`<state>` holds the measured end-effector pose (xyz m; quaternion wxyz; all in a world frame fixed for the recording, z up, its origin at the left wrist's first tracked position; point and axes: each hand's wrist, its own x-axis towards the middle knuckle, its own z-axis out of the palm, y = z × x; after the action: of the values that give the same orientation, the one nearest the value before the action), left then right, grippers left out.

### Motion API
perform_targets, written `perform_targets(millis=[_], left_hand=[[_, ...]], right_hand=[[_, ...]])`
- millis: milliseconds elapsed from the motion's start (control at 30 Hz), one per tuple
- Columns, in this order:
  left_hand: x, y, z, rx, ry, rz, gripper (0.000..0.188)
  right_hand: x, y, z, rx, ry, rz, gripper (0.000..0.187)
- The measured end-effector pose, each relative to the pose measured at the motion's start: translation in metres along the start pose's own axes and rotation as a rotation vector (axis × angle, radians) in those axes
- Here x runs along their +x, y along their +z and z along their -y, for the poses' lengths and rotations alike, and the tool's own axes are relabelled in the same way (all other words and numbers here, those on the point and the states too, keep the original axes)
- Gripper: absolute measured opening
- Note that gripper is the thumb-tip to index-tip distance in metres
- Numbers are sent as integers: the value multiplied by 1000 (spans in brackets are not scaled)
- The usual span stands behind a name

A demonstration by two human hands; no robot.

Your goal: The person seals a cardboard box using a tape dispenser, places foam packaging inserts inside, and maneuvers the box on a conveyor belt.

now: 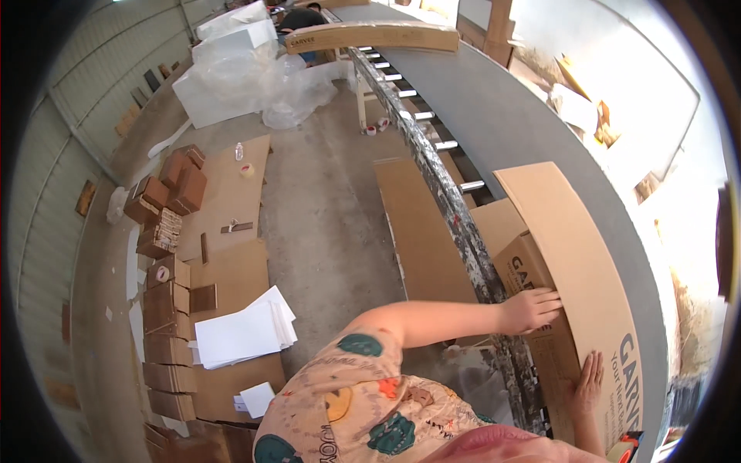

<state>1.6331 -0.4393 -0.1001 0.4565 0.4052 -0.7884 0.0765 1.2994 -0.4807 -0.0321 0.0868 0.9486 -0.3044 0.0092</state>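
Note:
A long brown cardboard box [571,231] with dark print lies along the roller conveyor at my right, its broad flap raised. Inside or just beneath that flap sits a smaller printed carton [525,266]. My left hand [532,310] reaches across to the flap's near edge, with bent fingers pressed together against the cardboard. Closer to me, my right hand [589,386] rests on the same panel, fingers stretched out flat against it. The forearm of that hand is partly hidden at the lower edge.
A paint-stained conveyor rail [448,201] runs away from me beside a grey belt [494,108]. Another long box [370,37] lies across its far end, near a person [302,17]. At left are brown cartons [185,189], white sheets [243,333] and plastic-wrapped white blocks [224,85]. A red-and-black object [625,446] sits lower right.

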Motion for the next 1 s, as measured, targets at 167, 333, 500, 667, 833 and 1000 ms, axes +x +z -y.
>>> perform_targets(millis=[167, 333, 500, 667, 833, 1000], left_hand=[[62, -28, 43, 312, 222, 184, 74], [52, -7, 62, 166, 233, 181, 82], [52, -4, 57, 184, 156, 128, 71], [51, 15, 38, 155, 86, 70, 62], [39, 15, 36, 143, 99, 54, 63], [30, -2, 37, 187, 66, 45, 63]], right_hand=[[19, -14, 29, -8, 35, 38, 79], [21, -11, 29, -72, 23, -65, 77], [50, -36, 35, 55, 85, 18, 78], [84, -62, -22, 491, 160, 401, 59], [168, 34, -82, 41, 644, -66, 50], [233, 54, -131, 135, 810, 20, 52]])
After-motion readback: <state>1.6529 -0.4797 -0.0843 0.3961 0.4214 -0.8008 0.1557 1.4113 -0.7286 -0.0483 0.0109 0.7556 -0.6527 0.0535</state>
